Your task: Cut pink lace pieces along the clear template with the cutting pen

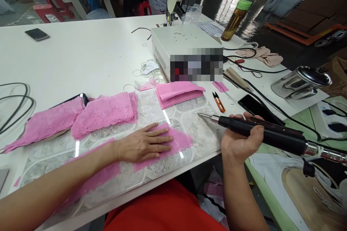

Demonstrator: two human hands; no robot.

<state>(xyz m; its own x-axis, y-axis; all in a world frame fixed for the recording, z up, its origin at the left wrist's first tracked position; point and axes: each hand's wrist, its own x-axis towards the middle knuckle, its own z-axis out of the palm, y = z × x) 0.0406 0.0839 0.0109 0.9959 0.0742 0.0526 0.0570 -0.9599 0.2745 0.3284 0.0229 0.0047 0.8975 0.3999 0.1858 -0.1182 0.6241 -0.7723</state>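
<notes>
My left hand (143,143) lies flat, fingers stretched out, on a pink fabric piece (180,140) spread over a clear, patterned sheet (199,122). Another pink fabric piece (100,177) is partly hidden beneath my left forearm. My right hand (241,140) is wrapped round a black corded hand tool (273,133) with a pointed metal tip, which points left, over the sheet and apart from the fabric under my left hand. Behind lies a folded pink fabric stack (179,93). Pink lace pieces (108,112) are piled to the left.
Orange-handled thread snips (218,101) and a black phone (257,108) lie close to the tool. A grey-white box unit (187,38) stands behind, with cables at its right. A steel-lidded mug (298,83) and a green-capped bottle (236,20) stand right. Another phone (37,34) lies far left.
</notes>
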